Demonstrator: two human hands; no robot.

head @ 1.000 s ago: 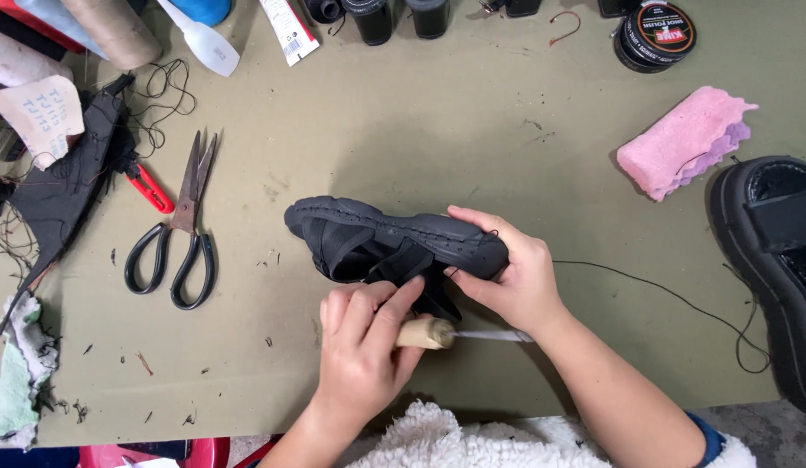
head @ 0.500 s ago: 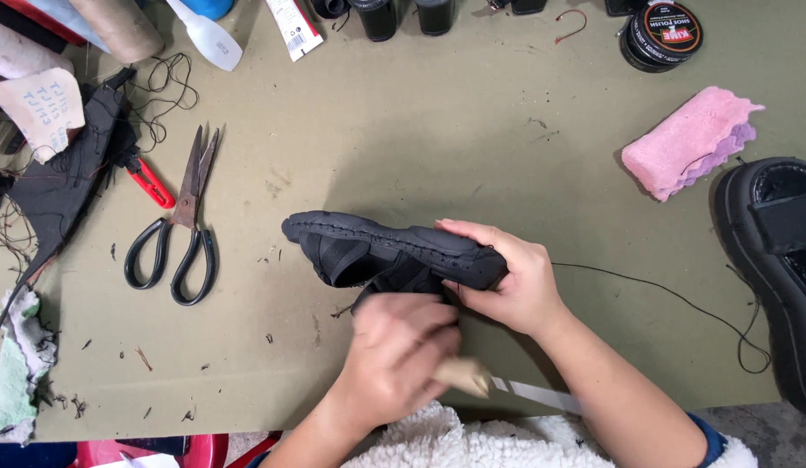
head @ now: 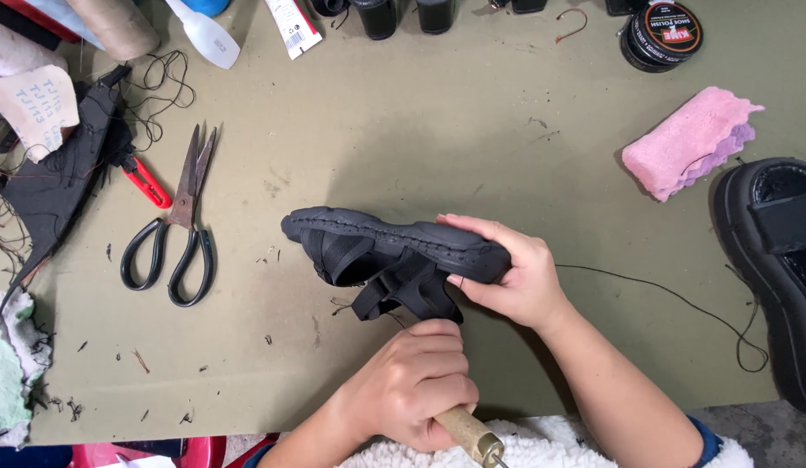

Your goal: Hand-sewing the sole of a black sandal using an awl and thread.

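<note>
**Sandal held sole-up over the worktop, tool at its straps**

Near the middle of the olive worktop (head: 437,113), toward its near edge, a black sandal (head: 394,251) is held clear of the surface, sole uppermost and straps hanging below. Right hand (head: 511,273): grip pinching the heel end of the sandal, fingers curled over the sole's edge, thumb beneath. Left hand (head: 416,386): grip pressed together around a tool with a wooden handle (head: 468,432); the handle's butt end, with a metal ferrule, points toward the near edge, while the working end is hidden behind the fist and straps, just below the sandal. A thin black thread (head: 672,299) runs from behind the right hand toward the right edge, where it loops.

Left part of the worktop: scissors (head: 179,225) with black handles, blades pointing to the far edge; just beside them a small red-handled tool (head: 147,184); farther left a piece of black material (head: 60,186) with loose thread, and a paper pattern piece (head: 30,108). Near left corner: a white-and-green rag (head: 13,373).

Far edge: a white bottle (head: 205,36), a tube (head: 292,23), dark jars (head: 403,13). Far right corner: a round black tin (head: 663,33). Right edge: a folded pink cloth (head: 689,143) and, nearer, a second black sandal (head: 780,269) lying sole-down, partly cut off by the frame.
</note>
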